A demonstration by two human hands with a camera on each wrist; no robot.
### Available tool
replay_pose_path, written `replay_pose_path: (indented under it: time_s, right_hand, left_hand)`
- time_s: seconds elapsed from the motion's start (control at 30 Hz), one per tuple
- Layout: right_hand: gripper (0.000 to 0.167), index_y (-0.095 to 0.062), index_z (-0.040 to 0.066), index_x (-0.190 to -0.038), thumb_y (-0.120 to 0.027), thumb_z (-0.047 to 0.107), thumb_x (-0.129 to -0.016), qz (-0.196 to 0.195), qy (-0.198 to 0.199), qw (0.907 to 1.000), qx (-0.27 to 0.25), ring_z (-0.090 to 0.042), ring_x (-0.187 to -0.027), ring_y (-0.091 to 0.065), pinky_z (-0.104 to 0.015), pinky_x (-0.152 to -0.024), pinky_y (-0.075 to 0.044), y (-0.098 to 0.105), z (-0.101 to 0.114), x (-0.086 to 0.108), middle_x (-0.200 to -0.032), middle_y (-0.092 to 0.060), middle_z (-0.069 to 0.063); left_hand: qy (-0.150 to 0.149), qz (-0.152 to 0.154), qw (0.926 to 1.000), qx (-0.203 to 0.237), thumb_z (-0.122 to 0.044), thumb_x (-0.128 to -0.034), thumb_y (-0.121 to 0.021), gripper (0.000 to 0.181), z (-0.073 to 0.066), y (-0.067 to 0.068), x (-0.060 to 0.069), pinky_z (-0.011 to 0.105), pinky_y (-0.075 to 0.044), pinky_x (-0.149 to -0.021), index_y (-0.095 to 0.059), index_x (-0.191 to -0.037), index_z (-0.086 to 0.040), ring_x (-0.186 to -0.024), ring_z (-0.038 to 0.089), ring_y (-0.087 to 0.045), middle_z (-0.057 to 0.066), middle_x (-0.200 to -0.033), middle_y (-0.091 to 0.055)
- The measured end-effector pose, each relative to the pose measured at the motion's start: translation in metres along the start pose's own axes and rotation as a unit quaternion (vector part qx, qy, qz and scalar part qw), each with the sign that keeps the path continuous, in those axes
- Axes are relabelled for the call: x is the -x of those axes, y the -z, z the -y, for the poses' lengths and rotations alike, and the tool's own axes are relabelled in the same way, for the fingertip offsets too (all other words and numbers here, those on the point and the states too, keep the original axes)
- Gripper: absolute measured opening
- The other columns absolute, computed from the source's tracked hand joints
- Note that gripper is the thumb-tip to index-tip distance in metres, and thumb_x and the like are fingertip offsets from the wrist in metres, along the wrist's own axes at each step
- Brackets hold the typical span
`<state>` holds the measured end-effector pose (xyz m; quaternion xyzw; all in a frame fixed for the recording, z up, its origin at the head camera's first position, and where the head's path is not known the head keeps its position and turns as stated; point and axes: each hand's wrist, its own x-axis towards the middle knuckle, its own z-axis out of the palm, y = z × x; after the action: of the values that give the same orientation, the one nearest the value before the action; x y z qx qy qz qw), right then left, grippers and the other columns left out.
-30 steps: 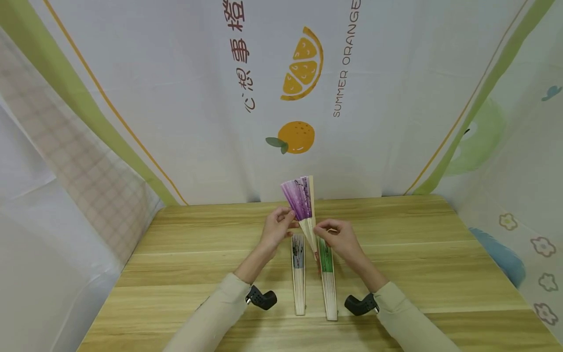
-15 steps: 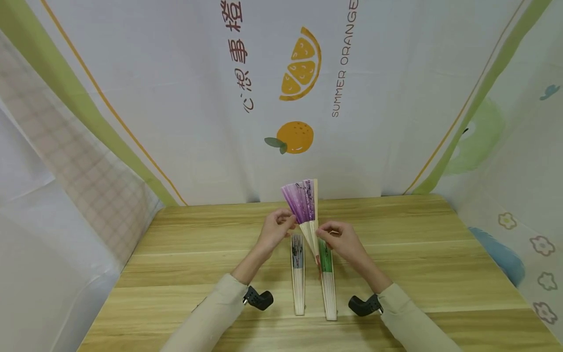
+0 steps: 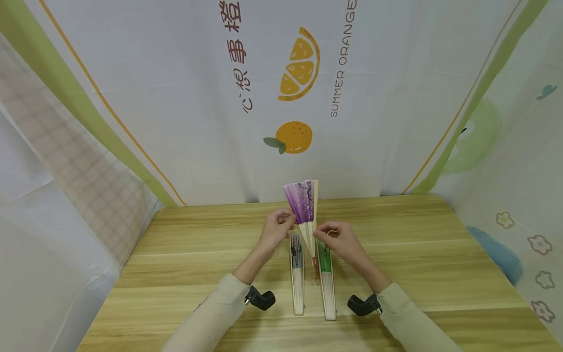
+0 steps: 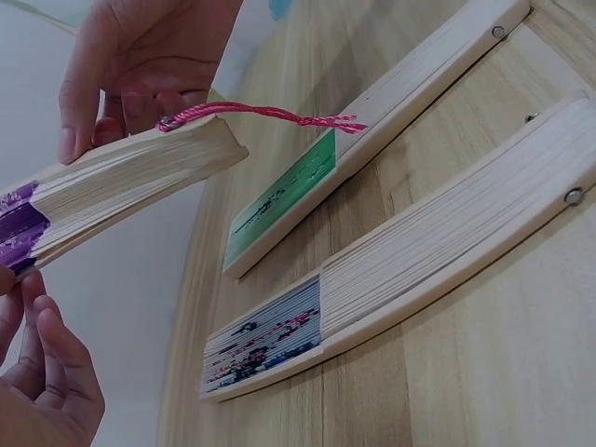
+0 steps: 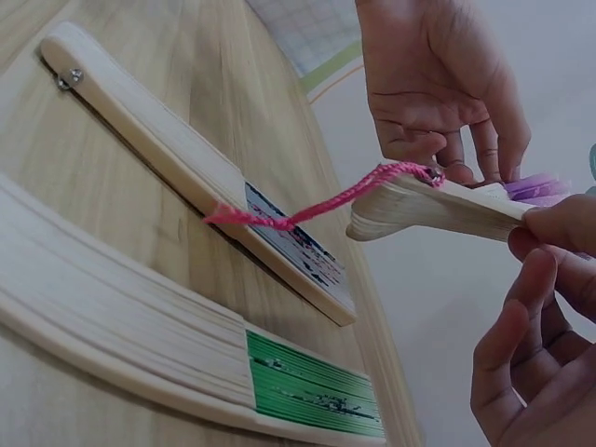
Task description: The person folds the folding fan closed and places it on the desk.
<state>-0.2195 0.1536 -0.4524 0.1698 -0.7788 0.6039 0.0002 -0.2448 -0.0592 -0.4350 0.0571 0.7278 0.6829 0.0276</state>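
A purple folding fan (image 3: pixel 303 203), partly spread, is held up over the table between both hands. My left hand (image 3: pixel 276 229) pinches its left edge, near where the purple part meets the bare ribs. The right hand (image 3: pixel 338 239) pinches the pale outer rib on the other side. From the fan's pivot end hangs a pink-red cord (image 4: pixel 270 114). Below lie two folded fans on the tabletop: a grey one (image 3: pixel 297 274) with a dark and red pattern, and a green one (image 3: pixel 326 278) to its right.
The wooden table (image 3: pixel 184 274) stretches out on both sides of the fans. Behind it hangs a white curtain (image 3: pixel 211 146) printed with oranges. A black wrist camera (image 3: pixel 261 298) sits at the left sleeve, another black wrist camera (image 3: pixel 364 305) at the right.
The purple fan has dropped slightly and stands a bit more upright, spread about as before. Both hands keep their hold and have barely moved. The two folded fans lie still.
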Motion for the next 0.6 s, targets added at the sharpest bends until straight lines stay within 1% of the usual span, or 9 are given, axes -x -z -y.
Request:
replay_pose_path:
  time_s: [0.1, 0.23, 0.3, 0.4, 0.43, 0.47, 0.5, 0.6]
  right_hand:
    - [0.013, -0.074, 0.002, -0.098, -0.070, 0.014, -0.098, 0.003, 0.000, 1.0000, -0.004, -0.042, -0.068, -0.057, -0.033, -0.059, -0.050, 0.0012, -0.0006, 0.0000, -0.096, -0.066, -0.027]
    - [0.013, -0.073, -0.001, -0.098, -0.070, 0.012, -0.098, 0.012, 0.013, 0.9998, -0.004, -0.037, -0.064, -0.056, -0.031, -0.057, -0.049, 0.0017, -0.0015, -0.0003, -0.094, -0.064, -0.028]
    - [0.012, -0.073, -0.001, -0.097, -0.070, 0.011, -0.098, 0.017, 0.021, 0.9996, -0.004, -0.035, -0.063, -0.056, -0.029, -0.055, -0.048, 0.0013, -0.0016, -0.0003, -0.092, -0.064, -0.027]
    - [0.010, -0.073, 0.001, -0.096, -0.070, 0.010, -0.098, 0.025, 0.031, 0.9992, 0.000, -0.030, -0.060, -0.055, -0.028, -0.054, -0.047, 0.0007, -0.0007, -0.0004, -0.088, -0.065, -0.021]
    - [0.009, -0.073, 0.001, -0.096, -0.070, 0.010, -0.098, 0.028, 0.035, 0.9990, 0.001, -0.030, -0.060, -0.055, -0.028, -0.054, -0.047, 0.0004, 0.0001, -0.0004, -0.087, -0.065, -0.019]
    - [0.008, -0.073, 0.001, -0.097, -0.070, 0.009, -0.098, 0.033, 0.036, 0.9988, 0.004, -0.028, -0.060, -0.056, -0.029, -0.055, -0.048, -0.0001, 0.0007, -0.0008, -0.087, -0.065, -0.019]
    - [0.008, -0.073, 0.000, -0.097, -0.069, 0.007, -0.098, 0.037, 0.037, 0.9986, 0.011, -0.026, -0.060, -0.055, -0.030, -0.055, -0.048, -0.0004, 0.0010, -0.0016, -0.086, -0.065, -0.017]
    - [0.008, -0.073, -0.002, -0.099, -0.068, 0.005, -0.098, 0.049, 0.041, 0.9978, 0.016, -0.030, -0.060, -0.055, -0.032, -0.055, -0.049, -0.0014, 0.0019, -0.0030, -0.085, -0.065, -0.016]
  left_hand:
    - [-0.001, -0.006, 1.0000, -0.004, -0.006, -0.1011, -0.061, 0.018, 0.0000, 0.0002, 0.0002, 0.027, -0.053, -0.061, -0.062, -0.112, 0.009, -0.078, 0.020, -0.060, 0.018, -0.095, -0.069]
    - [0.001, -0.018, 0.9997, -0.017, -0.005, -0.0992, -0.063, 0.013, 0.0003, -0.0003, -0.0002, 0.030, -0.054, -0.063, -0.065, -0.107, 0.005, -0.077, 0.020, -0.059, 0.011, -0.091, -0.068]
    - [0.002, -0.022, 0.9996, -0.019, -0.004, -0.0981, -0.064, 0.011, 0.0006, -0.0007, -0.0008, 0.031, -0.055, -0.064, -0.065, -0.105, 0.004, -0.076, 0.020, -0.059, 0.011, -0.090, -0.068]
    - [0.000, -0.021, 0.9997, -0.013, -0.003, -0.0966, -0.064, 0.010, 0.0020, -0.0016, -0.0009, 0.029, -0.053, -0.063, -0.064, -0.103, 0.005, -0.075, 0.019, -0.058, 0.010, -0.088, -0.068]
    - [0.003, -0.020, 0.9997, -0.014, -0.002, -0.0965, -0.064, 0.011, 0.0007, -0.0021, -0.0008, 0.028, -0.052, -0.062, -0.064, -0.104, 0.006, -0.074, 0.019, -0.058, 0.011, -0.088, -0.069]
    - [0.002, -0.017, 0.9998, -0.014, -0.001, -0.0963, -0.064, 0.011, -0.0045, -0.0028, 0.0023, 0.027, -0.051, -0.061, -0.063, -0.103, 0.007, -0.073, 0.017, -0.057, 0.013, -0.089, -0.069]
    - [-0.001, -0.016, 0.9998, -0.013, -0.001, -0.0960, -0.064, 0.011, -0.0048, -0.0032, 0.0027, 0.026, -0.050, -0.061, -0.063, -0.103, 0.008, -0.072, 0.016, -0.056, 0.012, -0.088, -0.069]
    - [-0.004, -0.012, 0.9998, -0.017, -0.002, -0.0960, -0.064, 0.011, -0.0057, -0.0040, 0.0028, 0.026, -0.048, -0.060, -0.063, -0.103, 0.007, -0.072, 0.015, -0.055, 0.010, -0.085, -0.069]
